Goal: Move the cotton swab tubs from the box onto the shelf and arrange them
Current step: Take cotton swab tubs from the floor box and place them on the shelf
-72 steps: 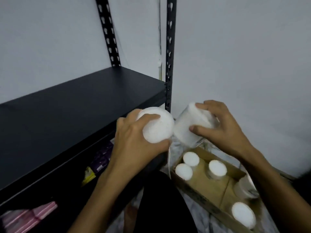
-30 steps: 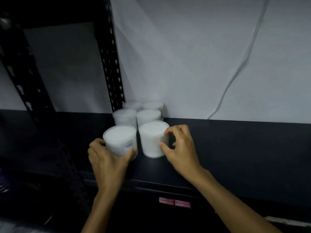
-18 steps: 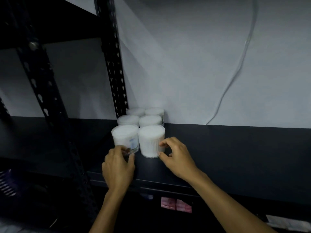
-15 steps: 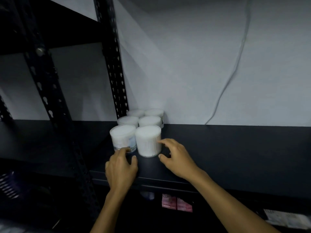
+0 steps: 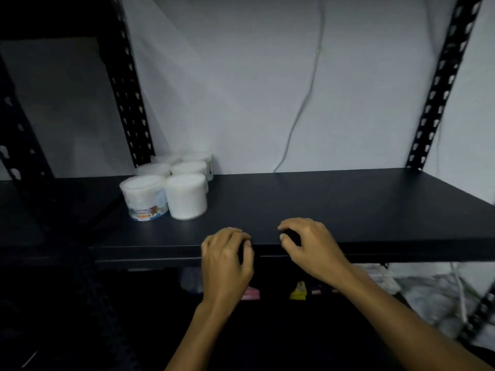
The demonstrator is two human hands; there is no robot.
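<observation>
Several white cotton swab tubs stand in two rows at the left back of the black shelf (image 5: 334, 210). The front pair is a labelled tub (image 5: 144, 199) and a plain tub (image 5: 187, 196), with the others (image 5: 187, 167) behind them against the wall. My left hand (image 5: 226, 259) hovers at the shelf's front edge, empty, fingers loosely curled. To its right, my right hand (image 5: 310, 245) is also empty, its fingers bent over the edge. Both hands are well clear of the tubs. The box is out of view.
Black perforated uprights stand at the left (image 5: 128, 89) and the right (image 5: 439, 84) of the shelf. A thin cable (image 5: 302, 103) hangs down the white wall. Small pink (image 5: 250, 293) and yellow (image 5: 298, 291) packs lie on the lower level.
Both hands have let go of the two front tubs and drawn back to the right, to the shelf's front edge. The view has swung right. The tubs stay put.
</observation>
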